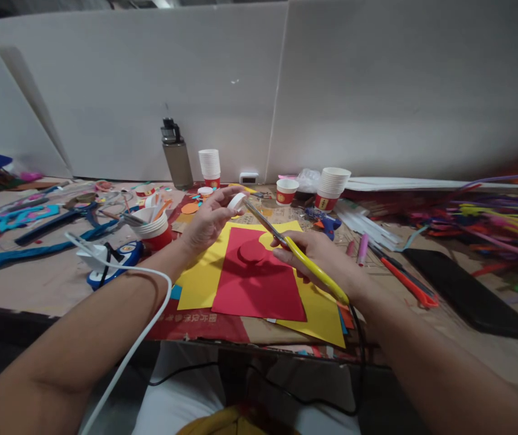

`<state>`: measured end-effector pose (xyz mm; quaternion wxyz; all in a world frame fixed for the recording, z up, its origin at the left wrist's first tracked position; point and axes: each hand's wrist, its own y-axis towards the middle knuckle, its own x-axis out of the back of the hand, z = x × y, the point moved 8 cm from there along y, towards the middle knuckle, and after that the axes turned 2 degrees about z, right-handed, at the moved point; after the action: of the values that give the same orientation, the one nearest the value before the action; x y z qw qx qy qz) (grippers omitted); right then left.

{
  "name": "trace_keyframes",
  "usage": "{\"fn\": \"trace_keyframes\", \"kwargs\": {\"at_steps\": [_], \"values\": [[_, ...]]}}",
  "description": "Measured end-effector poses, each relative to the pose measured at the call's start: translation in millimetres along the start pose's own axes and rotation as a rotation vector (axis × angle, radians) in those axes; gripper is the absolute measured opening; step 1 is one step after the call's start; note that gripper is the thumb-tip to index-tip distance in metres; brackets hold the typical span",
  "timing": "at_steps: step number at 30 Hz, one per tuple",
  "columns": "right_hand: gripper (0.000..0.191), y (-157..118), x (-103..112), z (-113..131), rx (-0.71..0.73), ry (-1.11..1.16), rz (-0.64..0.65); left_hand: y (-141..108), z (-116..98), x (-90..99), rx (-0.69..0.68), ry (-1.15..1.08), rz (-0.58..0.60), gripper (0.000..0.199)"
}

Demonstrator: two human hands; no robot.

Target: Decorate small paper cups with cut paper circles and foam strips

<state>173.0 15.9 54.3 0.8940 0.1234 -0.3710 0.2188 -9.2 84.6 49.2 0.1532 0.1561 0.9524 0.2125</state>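
Note:
My left hand (pixel 211 219) is raised over the table, its fingertips pinching a small round white piece (pixel 237 203) that looks like a cut paper ring. In my right hand (pixel 317 260) is a pair of yellow-handled scissors (pixel 306 260), seen edge-on. Their metal tips point up and left, right beside the white piece; whether they touch it I cannot tell. Below both hands lies a red paper sheet (pixel 259 296) on yellow sheets (pixel 199 278). A round red piece (pixel 252 251) rests on the red sheet.
At left stand a paper cup of tools (pixel 154 232) and a blue device (pixel 120 263) with a white cable. Paper cup stacks (pixel 210 166) and a bottle (pixel 177 160) line the back. A blue glue gun (pixel 329 225), box cutter (pixel 408 281) and black phone (pixel 471 293) lie at right.

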Motion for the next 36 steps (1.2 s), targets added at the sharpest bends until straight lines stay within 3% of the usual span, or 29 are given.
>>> {"fn": "trace_keyframes", "kwargs": {"at_steps": [14,20,36], "values": [[0.032,-2.9,-8.5,-8.1,-0.074,0.083,0.037,-1.7,3.1,-4.5,0.025,0.053,0.068,0.047],[0.024,-0.2,-4.7,1.3,0.039,0.014,-0.018,-2.7,0.4,-2.6,0.034,0.08,0.071,0.046],[0.028,2.2,-5.6,-2.2,0.053,0.024,-0.016,-2.8,4.1,1.4,0.086,0.109,0.074,0.045]]}}
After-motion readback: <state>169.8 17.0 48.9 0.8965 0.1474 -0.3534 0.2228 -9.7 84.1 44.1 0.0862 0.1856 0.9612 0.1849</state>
